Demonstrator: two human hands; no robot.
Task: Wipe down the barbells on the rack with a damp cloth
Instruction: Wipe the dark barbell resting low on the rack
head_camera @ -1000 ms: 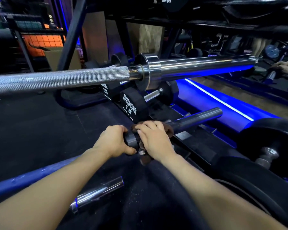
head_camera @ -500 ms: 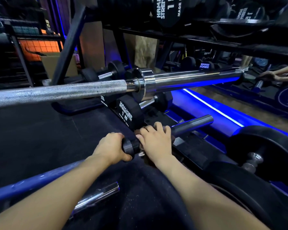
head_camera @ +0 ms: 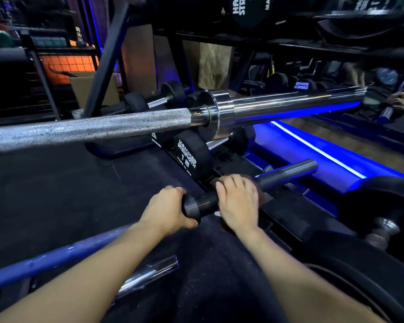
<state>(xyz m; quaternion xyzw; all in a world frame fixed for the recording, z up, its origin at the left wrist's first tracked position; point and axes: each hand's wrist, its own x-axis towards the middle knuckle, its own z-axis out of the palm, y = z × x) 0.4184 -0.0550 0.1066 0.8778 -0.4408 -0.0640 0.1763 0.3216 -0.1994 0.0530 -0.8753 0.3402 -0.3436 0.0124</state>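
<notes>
L hand grips dark bar; R hand clamps cloth on it. Chrome barbell crosses above.

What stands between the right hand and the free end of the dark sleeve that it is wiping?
Nothing visible does. The right hand presses the cloth on the dark sleeve, and the stretch toward its free end is bare. The left hand grips the collar end behind it.

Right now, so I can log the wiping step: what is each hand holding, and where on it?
The left hand grips the dark barbell just behind its sleeve collar. The right hand wraps a mostly hidden cloth around the sleeve.
</notes>
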